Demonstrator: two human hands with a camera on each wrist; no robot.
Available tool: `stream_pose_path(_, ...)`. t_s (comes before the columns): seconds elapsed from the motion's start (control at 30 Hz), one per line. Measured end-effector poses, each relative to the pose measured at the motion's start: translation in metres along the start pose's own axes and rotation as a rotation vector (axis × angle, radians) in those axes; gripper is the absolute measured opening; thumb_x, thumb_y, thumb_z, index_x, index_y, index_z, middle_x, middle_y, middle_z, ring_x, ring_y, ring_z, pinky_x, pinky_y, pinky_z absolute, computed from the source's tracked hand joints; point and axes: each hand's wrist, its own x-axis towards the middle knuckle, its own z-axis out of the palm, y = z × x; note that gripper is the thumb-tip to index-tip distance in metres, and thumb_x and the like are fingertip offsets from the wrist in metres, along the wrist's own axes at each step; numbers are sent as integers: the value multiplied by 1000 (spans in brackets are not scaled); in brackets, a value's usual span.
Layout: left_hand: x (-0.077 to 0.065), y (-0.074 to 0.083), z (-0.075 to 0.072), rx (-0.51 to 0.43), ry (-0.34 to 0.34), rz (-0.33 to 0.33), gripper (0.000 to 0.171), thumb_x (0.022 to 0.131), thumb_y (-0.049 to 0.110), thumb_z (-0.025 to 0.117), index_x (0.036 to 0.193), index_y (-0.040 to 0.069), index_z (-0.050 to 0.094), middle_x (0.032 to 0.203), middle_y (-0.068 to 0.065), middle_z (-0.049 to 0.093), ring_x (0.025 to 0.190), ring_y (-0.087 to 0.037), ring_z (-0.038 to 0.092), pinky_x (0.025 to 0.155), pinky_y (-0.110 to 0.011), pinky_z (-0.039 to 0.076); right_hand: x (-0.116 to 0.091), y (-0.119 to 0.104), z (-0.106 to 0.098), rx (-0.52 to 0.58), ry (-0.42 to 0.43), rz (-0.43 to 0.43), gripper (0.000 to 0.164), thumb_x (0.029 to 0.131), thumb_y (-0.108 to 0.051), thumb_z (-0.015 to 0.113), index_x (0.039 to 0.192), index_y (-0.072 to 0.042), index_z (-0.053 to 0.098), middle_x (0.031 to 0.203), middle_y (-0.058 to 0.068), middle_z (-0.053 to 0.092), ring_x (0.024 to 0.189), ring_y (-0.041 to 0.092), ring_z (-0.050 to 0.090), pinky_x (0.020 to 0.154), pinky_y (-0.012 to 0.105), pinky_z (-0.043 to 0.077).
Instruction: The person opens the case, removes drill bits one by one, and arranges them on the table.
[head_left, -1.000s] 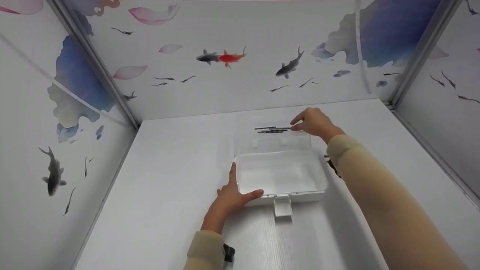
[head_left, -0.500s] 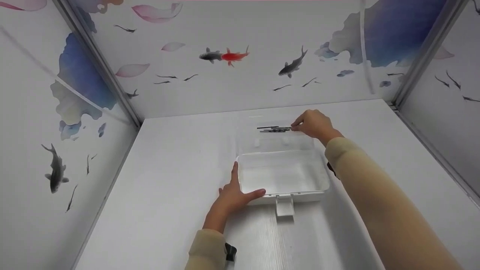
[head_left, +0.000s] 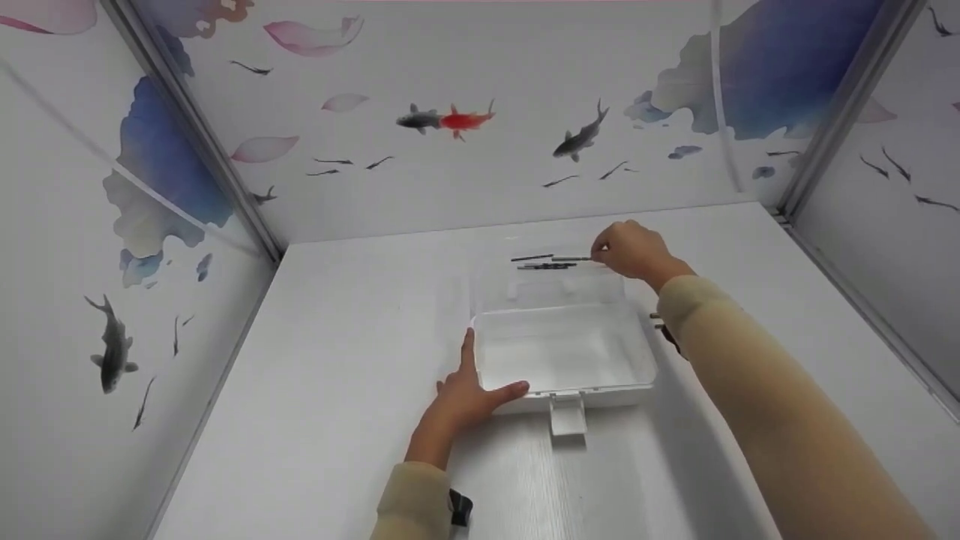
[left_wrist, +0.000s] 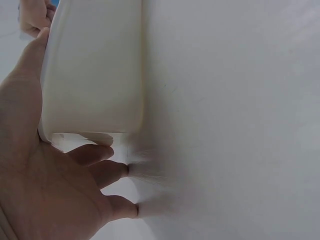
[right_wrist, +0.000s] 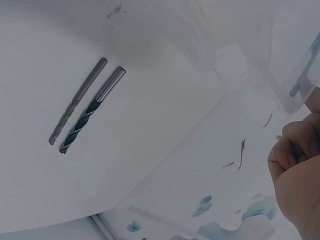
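A white plastic box (head_left: 562,388) lies with its clear lid (head_left: 491,289) folded back. My left hand (head_left: 459,394) rests at its front left corner, thumb over the front rim and index finger straight along the side. The left wrist view has the other fingers stretched out, fingertips at the tabletop. Over the lid, my right hand (head_left: 630,247) pinches the end of a drill bit (head_left: 571,259) between thumb and fingertips. Several more drill bits (head_left: 546,266) lie close together beside it. In the right wrist view the curled fingers show, but the held bit is hidden.
Two loose drill bits, one grey (right_wrist: 75,105) and one dark with a shiny shank (right_wrist: 92,110), lie on the white table (head_left: 337,360) right of the box, mostly behind the right sleeve (head_left: 750,382) in the head view. Printed panels enclose the table.
My right thumb and fingers have closed on a drill bit and drawn it slightly right, apart from the bundle. The left hand keeps its place on the box.
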Motion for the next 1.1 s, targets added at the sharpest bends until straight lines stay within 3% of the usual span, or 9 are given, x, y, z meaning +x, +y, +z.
stream_pose_path(0.17,0,0,-1,3,4,10,140,76,74,83,173,19,-2,164,-30,44,155,-50,39,133,-68,8,1,3,-4,70,-18,-2,28,107,-20,62,123,-2,77,128,21,75,118,38,70,102,60,55)
stream_pose_path(0.3,-1,0,-1,6,4,15,140,76,73,83,173,19,-2,164,-31,44,155,-50,39,133,-68,8,1,5,-11,207,-40,-32,33,109,-23,59,125,1,74,129,23,72,120,39,67,103,60,54)
stream_pose_path(0.53,-1,-1,0,4,-2,16,140,77,73,84,173,20,-3,163,-31,44,155,-51,39,133,-69,8,-6,8,-19,340,-71,-30,38,108,-31,60,128,-1,73,136,22,68,128,39,63,107,59,52)
stream_pose_path(0.77,-2,-1,-1,2,-6,21,139,77,74,83,173,21,-4,161,-33,46,154,-52,40,133,-68,8,-16,13,-28,377,-44,-12,37,106,-37,63,124,-7,75,125,16,71,108,29,62,94,46,53)
stream_pose_path(1.1,0,-1,0,4,4,18,139,78,73,83,173,19,-3,162,-32,46,154,-52,41,133,-69,8,-39,34,-39,370,-30,-16,34,105,-38,66,119,-9,77,101,8,72,94,22,59,83,38,51)
